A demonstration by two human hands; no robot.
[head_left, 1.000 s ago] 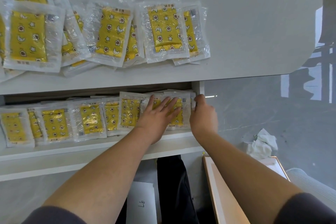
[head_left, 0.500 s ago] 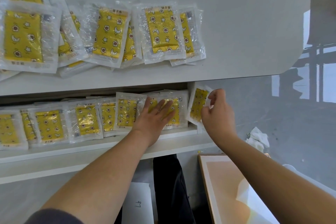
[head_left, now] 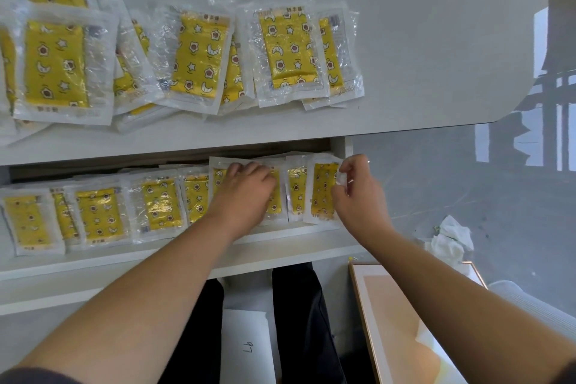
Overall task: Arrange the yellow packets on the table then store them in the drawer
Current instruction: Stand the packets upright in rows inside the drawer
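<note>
Several yellow packets (head_left: pixel 196 54) in clear wrappers lie overlapping on the white table (head_left: pixel 420 40). Below it the open drawer (head_left: pixel 280 246) holds a row of more yellow packets (head_left: pixel 98 215). My left hand (head_left: pixel 246 188) lies on the packets near the row's right end, its fingers bent over them. My right hand (head_left: pixel 355 190) pinches the right edge of the rightmost packet (head_left: pixel 322 193), which lies against the drawer's right end.
The drawer's white front rail runs across below the packets. A crumpled white tissue (head_left: pixel 452 238) lies on the grey floor to the right. A framed board (head_left: pixel 392 321) leans at lower right. A white paper (head_left: pixel 246 349) lies between my legs.
My right hand has brought the lifted packet from outside the drawer's right end down into the row. My left hand has curled its fingers over the packets beside it.
</note>
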